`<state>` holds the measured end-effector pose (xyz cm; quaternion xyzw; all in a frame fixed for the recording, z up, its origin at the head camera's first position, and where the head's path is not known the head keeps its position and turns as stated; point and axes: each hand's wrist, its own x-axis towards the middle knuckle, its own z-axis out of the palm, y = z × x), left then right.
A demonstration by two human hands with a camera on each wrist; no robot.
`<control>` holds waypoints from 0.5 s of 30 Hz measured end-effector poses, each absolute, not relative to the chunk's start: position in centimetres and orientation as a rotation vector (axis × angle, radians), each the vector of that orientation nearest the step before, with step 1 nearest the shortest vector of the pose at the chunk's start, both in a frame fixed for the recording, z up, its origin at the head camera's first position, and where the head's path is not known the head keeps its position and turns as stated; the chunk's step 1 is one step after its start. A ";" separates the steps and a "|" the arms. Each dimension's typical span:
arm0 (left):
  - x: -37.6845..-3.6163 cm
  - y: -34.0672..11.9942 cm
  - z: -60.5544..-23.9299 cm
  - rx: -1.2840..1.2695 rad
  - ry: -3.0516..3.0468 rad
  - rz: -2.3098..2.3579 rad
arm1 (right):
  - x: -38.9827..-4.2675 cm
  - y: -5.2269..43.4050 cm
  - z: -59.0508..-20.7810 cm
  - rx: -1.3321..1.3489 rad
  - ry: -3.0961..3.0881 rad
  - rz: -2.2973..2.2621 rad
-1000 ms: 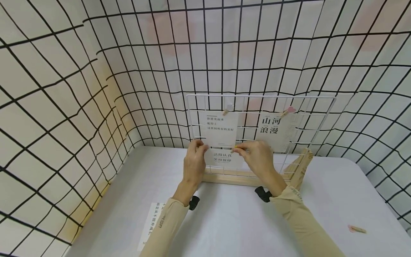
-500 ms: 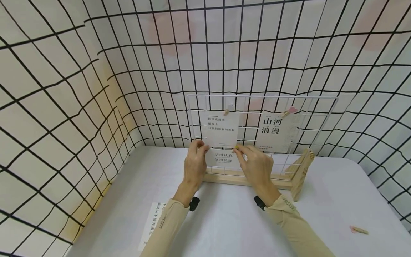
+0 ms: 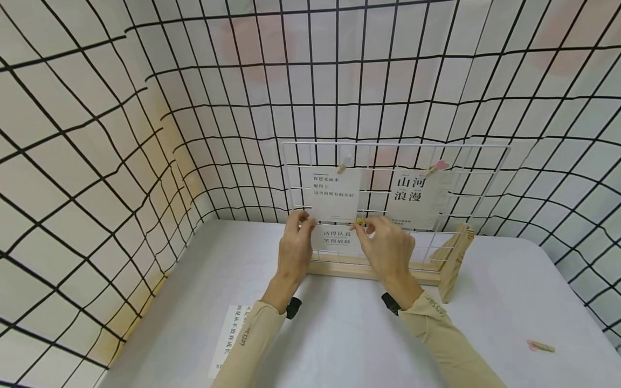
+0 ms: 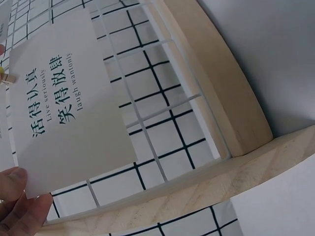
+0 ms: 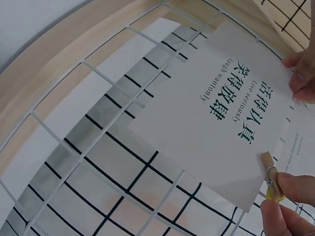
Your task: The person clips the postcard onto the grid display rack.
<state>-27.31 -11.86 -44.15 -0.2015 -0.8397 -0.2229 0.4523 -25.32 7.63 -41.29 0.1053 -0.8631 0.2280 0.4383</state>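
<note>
Two hands raised against a white wire grid panel (image 3: 480,161) standing upright in a pale wooden base (image 3: 368,268) on a grey table (image 3: 339,334). Between them, a white card printed with green characters and the words "Live seriously, laugh wantonly" (image 3: 338,237), lying flat against the lower part of the grid, just below another white card with small green text (image 3: 332,194). Left hand (image 3: 294,245) pinching the card's left edge between thumb and fingertips (image 4: 19,206), other fingers loosely curled. Right hand (image 3: 385,245) with thumb and forefinger pressed together on a small wooden clothespin with a yellow end (image 5: 271,183), its tip over the card's upper right corner (image 3: 359,221); whether already gripping the wire, cannot tell. Higher on the grid, to the right, a third white card with large green characters (image 3: 412,196), clipped by a wooden clothespin with a pink heart (image 3: 435,168). Upper card hung from a wooden clothespin with a white top (image 3: 344,164). Near the table's right edge, well apart, a loose pink-tipped wooden clothespin (image 3: 540,346). Beside the left forearm, a printed white card flat on the table (image 3: 232,334).
</note>
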 end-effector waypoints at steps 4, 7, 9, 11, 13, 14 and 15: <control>-27.3 -11.8 -44.2 -0.507 -2.073 -0.537 | -25.2 7.8 -41.1 0.276 -2.170 0.557; -27.3 -11.9 -44.3 -0.519 -2.071 -0.524 | -24.9 8.1 -41.2 0.280 -2.181 0.564; -27.3 -11.9 -44.2 -0.527 -2.068 -0.520 | -24.8 8.2 -41.3 0.279 -2.183 0.572; -27.3 -11.9 -44.2 -0.530 -2.062 -0.516 | -24.8 8.4 -41.5 0.283 -2.182 0.582; -27.3 -11.9 -44.1 -0.530 -2.056 -0.515 | -24.9 8.5 -41.7 0.297 -2.178 0.591; -27.3 -11.9 -44.1 -0.530 -2.052 -0.517 | -25.0 8.6 -41.7 0.308 -2.175 0.596; -27.3 -11.9 -44.1 -0.529 -2.050 -0.516 | -25.0 8.6 -41.8 0.319 -2.172 0.601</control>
